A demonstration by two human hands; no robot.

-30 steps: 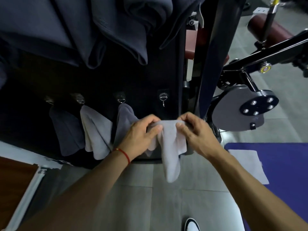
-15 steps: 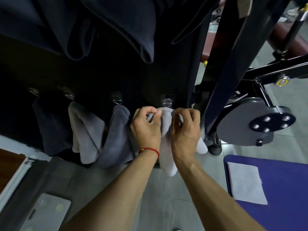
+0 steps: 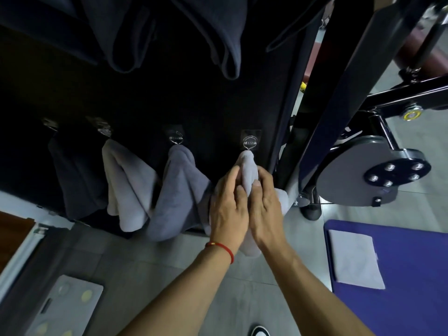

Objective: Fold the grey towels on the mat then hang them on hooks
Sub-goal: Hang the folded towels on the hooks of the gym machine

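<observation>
Grey tiled floor ran under the hands. Dark panel wall stood ahead of them, dim light. Black gym machine frame with round grey plate sat right of them; white scale lay lower left.

The hands cover the middle of the towel, and the mat is cut off at the right edge.

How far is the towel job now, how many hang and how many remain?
Done: three towels hang from hooks, dark, pale and grey. In hand: the left hand and right hand settle a fourth towel on the last hook. Left: one folded towel on the mat.
</observation>
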